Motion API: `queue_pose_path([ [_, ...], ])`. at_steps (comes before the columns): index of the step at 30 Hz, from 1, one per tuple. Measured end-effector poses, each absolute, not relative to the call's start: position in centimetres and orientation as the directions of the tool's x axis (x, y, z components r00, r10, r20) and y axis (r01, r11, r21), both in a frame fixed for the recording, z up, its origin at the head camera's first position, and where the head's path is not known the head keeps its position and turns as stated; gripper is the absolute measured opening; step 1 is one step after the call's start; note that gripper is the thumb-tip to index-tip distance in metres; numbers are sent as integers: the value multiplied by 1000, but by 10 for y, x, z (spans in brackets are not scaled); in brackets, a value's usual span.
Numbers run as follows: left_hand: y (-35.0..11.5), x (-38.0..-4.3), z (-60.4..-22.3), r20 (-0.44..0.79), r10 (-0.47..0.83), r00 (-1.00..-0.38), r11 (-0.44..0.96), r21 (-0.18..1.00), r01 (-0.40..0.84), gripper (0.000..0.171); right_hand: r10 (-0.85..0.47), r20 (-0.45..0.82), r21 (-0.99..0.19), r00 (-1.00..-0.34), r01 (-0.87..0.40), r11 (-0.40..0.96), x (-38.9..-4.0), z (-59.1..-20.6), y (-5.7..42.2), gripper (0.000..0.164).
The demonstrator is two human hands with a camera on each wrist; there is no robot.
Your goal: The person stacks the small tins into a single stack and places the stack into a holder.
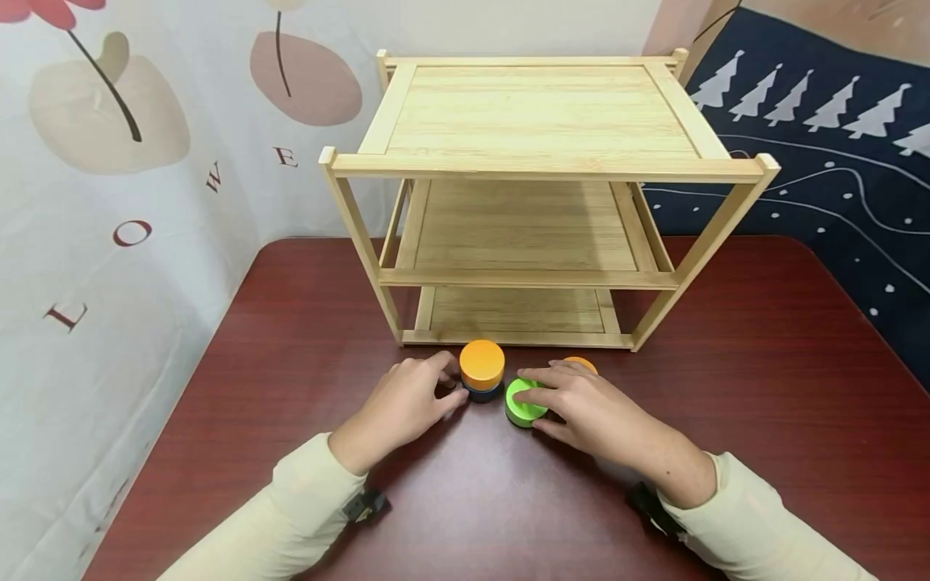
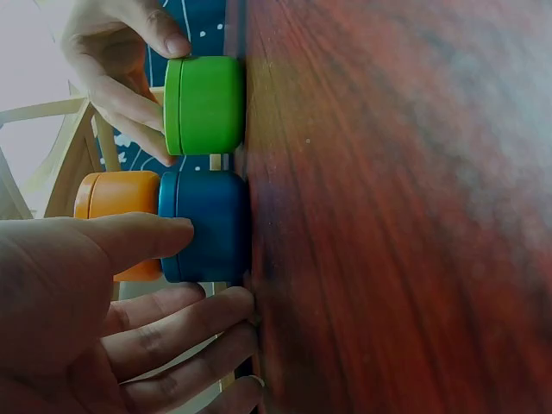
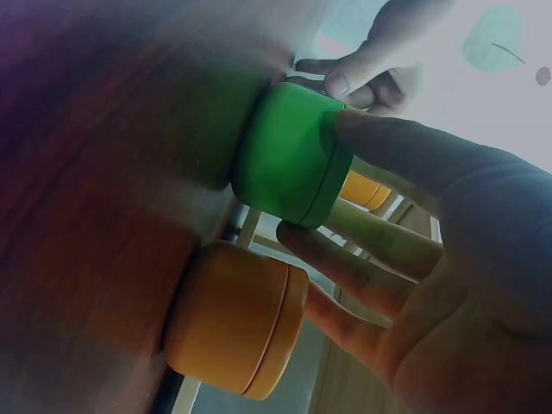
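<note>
A small orange round lidded tin [image 1: 482,363] is stacked on a blue tin [image 2: 207,226], which stands on the table. My left hand [image 1: 407,397] is beside this stack on its left, fingers loosely spread. Its thumb [image 2: 147,233] lies against or very near the tins; contact is unclear. Right of the stack, a green tin [image 1: 521,403] stands on the table. My right hand [image 1: 599,415] holds the green tin between thumb and fingers, with one finger over its lid. Another orange tin [image 3: 233,319] stands beyond that hand, mostly hidden by it in the head view.
A three-level wooden shelf rack [image 1: 545,165] stands at the back of the dark red table [image 1: 291,339], just behind the tins. A printed white cloth [image 1: 218,194] hangs at the left, and a navy cloth with white trees [image 1: 814,161] at the right.
</note>
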State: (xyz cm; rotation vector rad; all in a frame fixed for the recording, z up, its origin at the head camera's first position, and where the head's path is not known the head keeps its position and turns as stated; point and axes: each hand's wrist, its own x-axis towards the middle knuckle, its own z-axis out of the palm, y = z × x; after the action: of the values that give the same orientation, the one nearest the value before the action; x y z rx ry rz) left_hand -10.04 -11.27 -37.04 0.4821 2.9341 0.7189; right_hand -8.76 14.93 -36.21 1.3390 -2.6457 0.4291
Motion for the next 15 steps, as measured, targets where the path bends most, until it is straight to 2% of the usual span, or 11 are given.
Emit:
queue_pose_path([
  [15, -113, -101, -372, 1, 328, -945, 847, 442, 295, 26, -767, 229, -189, -600, -800, 570, -87, -362, 150, 35],
])
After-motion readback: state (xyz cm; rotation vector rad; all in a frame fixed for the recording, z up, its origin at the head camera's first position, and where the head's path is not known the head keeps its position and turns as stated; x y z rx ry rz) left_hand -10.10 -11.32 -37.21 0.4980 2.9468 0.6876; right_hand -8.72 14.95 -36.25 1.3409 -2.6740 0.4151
